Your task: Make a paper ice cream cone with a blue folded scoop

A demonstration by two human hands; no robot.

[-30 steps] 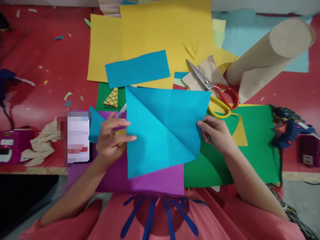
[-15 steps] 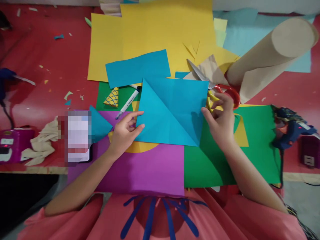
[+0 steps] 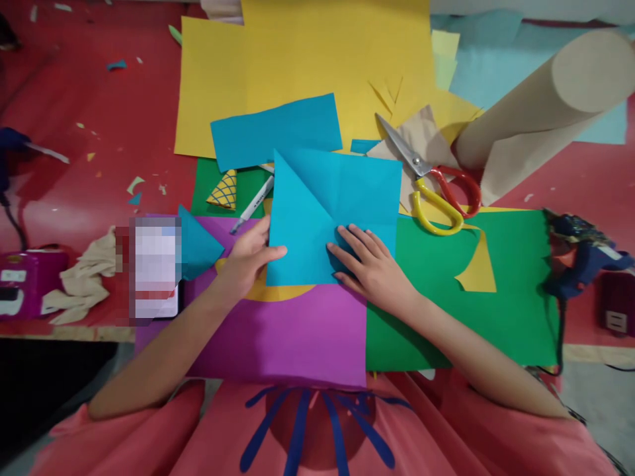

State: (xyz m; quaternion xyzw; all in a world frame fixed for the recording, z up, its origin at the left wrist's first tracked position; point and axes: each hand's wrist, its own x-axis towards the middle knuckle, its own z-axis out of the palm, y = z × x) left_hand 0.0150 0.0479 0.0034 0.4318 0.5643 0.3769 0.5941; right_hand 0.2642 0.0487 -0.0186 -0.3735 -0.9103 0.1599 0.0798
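Left of the scissors (image 3: 418,165) I see a sheet (image 3: 320,198), a marker (image 3: 255,200), then a phone (image 3: 156,271); right of them, a paper roll (image 3: 536,119) and, farther, a glue gun (image 3: 570,272).

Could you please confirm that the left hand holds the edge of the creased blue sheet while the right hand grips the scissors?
Not quite: the head view shows the right hand resting on the creased blue sheet, apart from the scissors. The left hand does hold the sheet's edge.
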